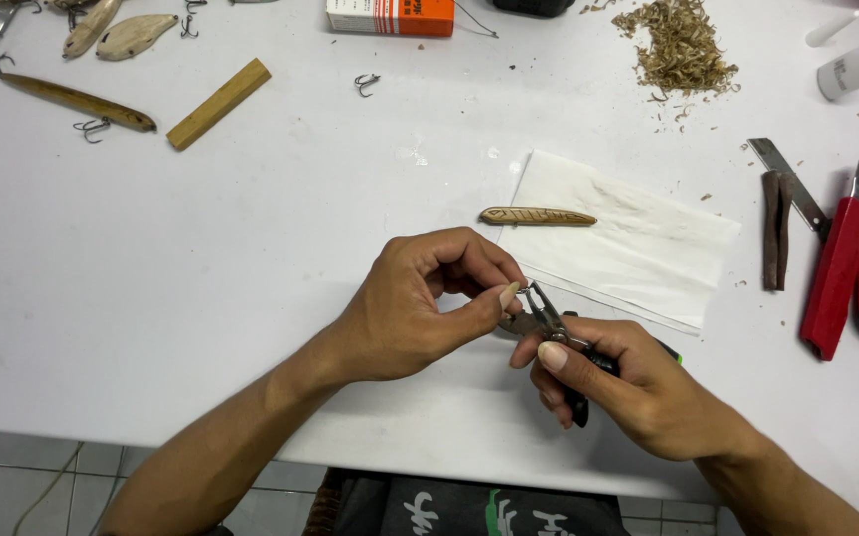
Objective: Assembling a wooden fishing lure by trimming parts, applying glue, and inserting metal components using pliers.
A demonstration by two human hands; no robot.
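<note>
My right hand (628, 382) grips small black-handled pliers (549, 320), with their metal jaws pointing up and left. My left hand (420, 298) pinches something tiny at the jaw tips; the item itself is too small to make out. Both hands hover over the white table (201, 258) near its front edge. Just beyond them a carved wooden fish-shaped lure body (537, 215) lies on the left edge of a white paper towel (638, 238).
Red-handled utility knives (852, 263) and a dark brown tool (774, 230) lie at right. A heap of wood shavings (683, 48) sits at the back. A wooden block (219, 102), finished lures (77, 99), loose treble hooks (366, 83) and an orange box (390, 16) lie at back left.
</note>
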